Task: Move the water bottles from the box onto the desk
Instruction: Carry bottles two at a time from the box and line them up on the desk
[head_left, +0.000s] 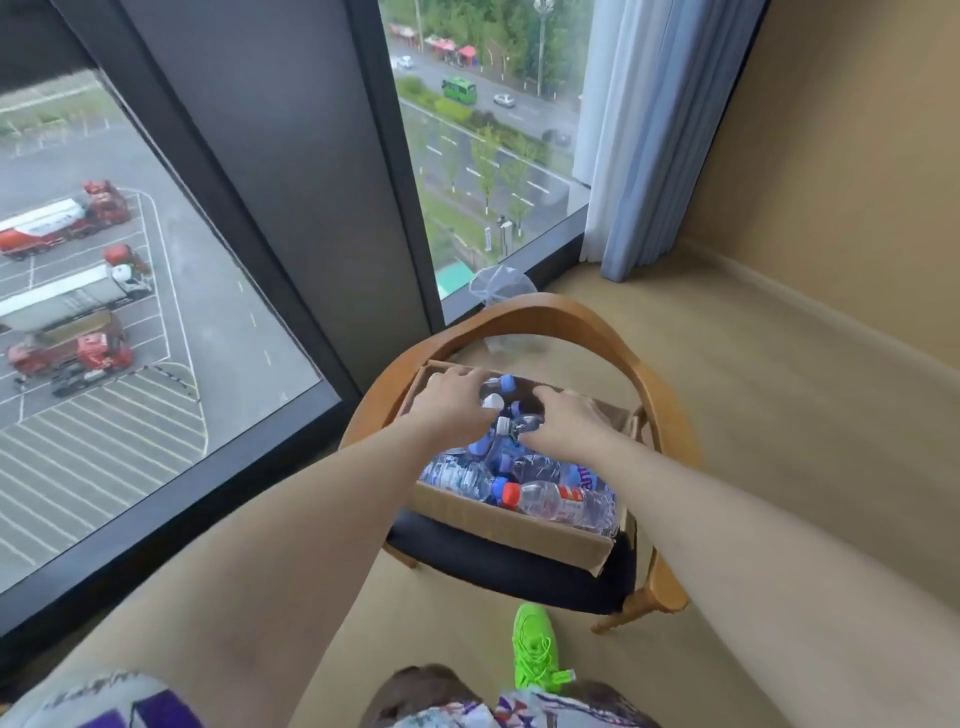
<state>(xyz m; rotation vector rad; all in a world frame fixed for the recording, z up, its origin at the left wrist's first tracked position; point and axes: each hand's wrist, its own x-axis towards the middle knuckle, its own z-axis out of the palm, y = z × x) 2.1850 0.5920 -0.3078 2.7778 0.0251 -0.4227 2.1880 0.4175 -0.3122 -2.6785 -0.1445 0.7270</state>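
A cardboard box (498, 525) sits on the dark seat of a wooden armchair (545, 312). It holds several clear water bottles with blue, white and red caps; a red-capped bottle (561, 501) lies near the front edge. My left hand (452, 402) reaches into the far left of the box, fingers curled over a white-capped bottle (492, 401). My right hand (566, 421) reaches in beside it, fingers bent down among the blue-capped bottles (506, 384). Whether either hand has a firm grip is hidden. No desk is in view.
Floor-to-ceiling windows (156, 312) stand to the left and behind the chair. A blue-white curtain (649, 130) hangs at the right corner, with a beige wall (857, 182) beyond. A clear plastic item (501, 286) lies behind the chair. My green shoe (535, 649) is on the carpet.
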